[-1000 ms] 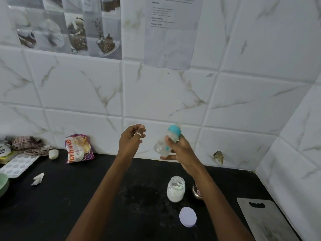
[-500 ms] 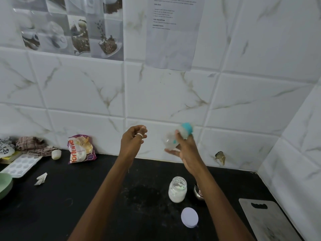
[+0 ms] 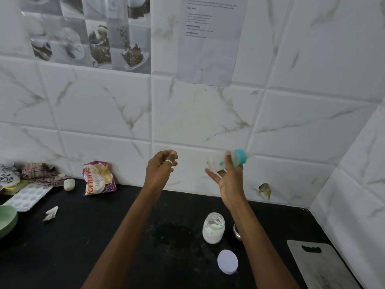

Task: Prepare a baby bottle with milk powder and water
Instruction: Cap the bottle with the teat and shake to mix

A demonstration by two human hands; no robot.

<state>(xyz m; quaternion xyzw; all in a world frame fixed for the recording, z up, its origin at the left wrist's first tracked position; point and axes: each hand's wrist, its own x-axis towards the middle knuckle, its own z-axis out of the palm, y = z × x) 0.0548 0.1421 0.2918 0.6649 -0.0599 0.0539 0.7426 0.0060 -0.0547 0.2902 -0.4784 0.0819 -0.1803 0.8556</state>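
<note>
Black table point(image 3: 83, 247) w/ white marble-tile wall point(image 3: 93, 111) behind. R grip point(image 3: 229, 180) grasps clear teal-collared baby bottle point(image 3: 216, 163); L grip point(image 3: 160, 167) clenched, empty.

The table point(image 3: 62, 247) is black, dusted with pale specks. The wall tiles point(image 3: 104, 105) are white marble with beige-grey veins. The baby bottle point(image 3: 215, 163) is clear with a teal collar. The jar point(image 3: 213, 230) holds white powder, and its lid point(image 3: 227, 261) is lilac. The packet point(image 3: 99, 178) is purple and white with orange lettering, the bowl point(image 3: 7, 220) pale green, the cloth point(image 3: 39, 171) brown-checked.
</note>
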